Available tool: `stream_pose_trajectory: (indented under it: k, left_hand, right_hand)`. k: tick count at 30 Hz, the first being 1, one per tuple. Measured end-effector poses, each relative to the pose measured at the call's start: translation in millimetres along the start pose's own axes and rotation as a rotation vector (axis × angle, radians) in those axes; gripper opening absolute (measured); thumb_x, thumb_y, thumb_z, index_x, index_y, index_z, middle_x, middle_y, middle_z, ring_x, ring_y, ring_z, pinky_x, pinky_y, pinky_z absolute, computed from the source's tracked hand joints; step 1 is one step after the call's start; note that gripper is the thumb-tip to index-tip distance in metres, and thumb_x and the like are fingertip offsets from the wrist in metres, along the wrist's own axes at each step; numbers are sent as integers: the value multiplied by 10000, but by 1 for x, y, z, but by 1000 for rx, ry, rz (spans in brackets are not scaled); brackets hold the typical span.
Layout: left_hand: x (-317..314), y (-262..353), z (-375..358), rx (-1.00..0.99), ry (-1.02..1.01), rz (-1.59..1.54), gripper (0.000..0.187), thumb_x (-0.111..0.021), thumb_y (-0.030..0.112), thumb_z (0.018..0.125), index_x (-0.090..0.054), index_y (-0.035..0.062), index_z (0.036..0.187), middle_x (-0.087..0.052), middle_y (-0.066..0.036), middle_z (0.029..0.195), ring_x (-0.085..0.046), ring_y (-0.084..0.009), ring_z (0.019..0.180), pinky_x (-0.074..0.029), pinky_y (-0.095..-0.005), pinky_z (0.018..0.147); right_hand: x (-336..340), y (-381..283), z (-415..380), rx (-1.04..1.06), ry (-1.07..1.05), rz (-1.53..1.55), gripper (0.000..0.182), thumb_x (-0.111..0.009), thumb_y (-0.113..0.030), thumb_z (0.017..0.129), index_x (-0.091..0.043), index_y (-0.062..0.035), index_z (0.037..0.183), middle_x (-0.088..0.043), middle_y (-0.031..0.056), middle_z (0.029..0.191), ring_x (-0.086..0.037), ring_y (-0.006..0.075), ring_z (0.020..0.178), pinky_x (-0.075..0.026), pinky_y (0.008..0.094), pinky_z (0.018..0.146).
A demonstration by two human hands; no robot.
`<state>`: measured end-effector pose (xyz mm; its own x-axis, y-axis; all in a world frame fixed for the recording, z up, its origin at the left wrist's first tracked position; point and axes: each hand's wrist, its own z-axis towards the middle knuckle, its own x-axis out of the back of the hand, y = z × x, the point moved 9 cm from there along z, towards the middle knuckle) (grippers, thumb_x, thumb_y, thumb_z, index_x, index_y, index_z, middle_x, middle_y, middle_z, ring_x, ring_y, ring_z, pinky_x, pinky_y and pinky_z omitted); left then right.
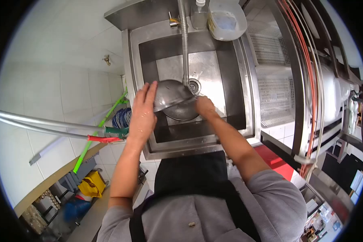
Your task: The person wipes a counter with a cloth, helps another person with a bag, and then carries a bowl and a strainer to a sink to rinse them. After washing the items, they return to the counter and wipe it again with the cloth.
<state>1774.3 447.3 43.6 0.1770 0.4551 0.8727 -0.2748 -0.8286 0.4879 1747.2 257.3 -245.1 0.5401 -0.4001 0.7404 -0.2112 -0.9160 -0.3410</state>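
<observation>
A wet metal bowl (169, 93) is held tilted over the sink (147, 151), close to the drain. Below its straight-looking bright edge, a darker rounded metal surface (183, 112) shows. My left hand (143, 113), with water drops on it, grips the bowl's left side, fingers along the outer wall. At the right edge, my right hand (205, 106) is closed, its fingertips hidden behind the knuckles. The flexible metal faucet hose (184, 48) hangs down with its end right at the bowl's top edge.
On the sink's back ledge stand a clear bottle (199, 15) and a translucent plastic tub (226, 22). White baskets (275, 97) sit on a rack to the right. Long-handled cleaning tools (99, 133) lean along the left wall near a wall tap (107, 60).
</observation>
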Motion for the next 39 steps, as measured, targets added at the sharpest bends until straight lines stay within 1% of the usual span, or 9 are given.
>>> stream_pose_trajectory:
  k: [10,13,16,19,21,25,27,29,39]
  left_hand:
    - [128,-32,-45,-39,482,93,841,-373,-248,648,-535,172,1358,-506,-164,1345,-525,-346,1203,-464,-387,987]
    - [140,-37,-53,-63,551,109,857,-360,-243,629,-545,177,1352,-516,-146,1339,-534,-334,1195,-476,-379,967]
    - [149,-39,-63,-110,590,140,868,-369,-234,601,-571,187,1333,-519,-123,1345,-536,-312,1200,-478,-373,963]
    - [149,-36,-66,-156,610,130,868,-380,-230,589,-589,193,1318,-509,-118,1358,-524,-306,1217,-470,-376,978]
    - [143,-33,-59,-175,607,107,870,-385,-229,583,-596,196,1312,-503,-118,1366,-514,-305,1230,-463,-380,992]
    - [126,-25,-49,-272,594,92,863,-401,-232,572,-620,196,1289,-481,-117,1386,-484,-321,1261,-417,-408,1060]
    - [118,-16,-50,-326,583,142,854,-407,-239,572,-634,194,1272,-482,-116,1385,-477,-329,1268,-413,-416,1070]
    - [112,-20,-48,-335,552,149,846,-408,-244,578,-636,189,1268,-485,-121,1381,-478,-333,1270,-416,-419,1069]
    - [120,-75,-70,-84,507,-342,706,-303,-205,701,-613,77,1269,-525,-152,1342,-516,-260,1256,-415,-361,1063]
  right_hand:
    - [100,-11,-80,464,986,161,491,-603,-107,838,-534,-50,1320,-685,155,1015,-675,297,860,-568,394,784]
    - [100,-44,-68,432,757,124,552,-608,-68,812,-522,-132,1354,-640,158,1191,-668,303,962,-558,383,830]
    - [143,-11,-90,597,915,40,571,-604,-33,806,-520,-151,1358,-650,122,1189,-672,288,960,-568,375,827]
    - [168,34,-96,437,1031,-55,564,-604,-87,826,-482,-100,1376,-666,152,1123,-677,298,922,-577,386,764]
    - [140,30,-73,305,828,-102,543,-589,-118,853,-465,-87,1381,-669,156,1093,-680,314,880,-579,396,737]
    - [73,-4,-38,401,850,-134,533,-546,-81,833,-473,-37,1359,-661,191,1068,-676,326,848,-574,403,712]
    - [12,-11,-16,429,543,-548,504,-520,-75,823,-495,35,1315,-659,188,951,-673,299,830,-571,375,709]
    - [3,-22,-22,592,501,-625,459,-506,-87,834,-521,59,1269,-647,163,888,-667,277,817,-562,352,710]
    - [122,-69,-128,419,481,-228,402,-519,-98,840,-550,33,1219,-662,230,850,-680,361,753,-557,427,666]
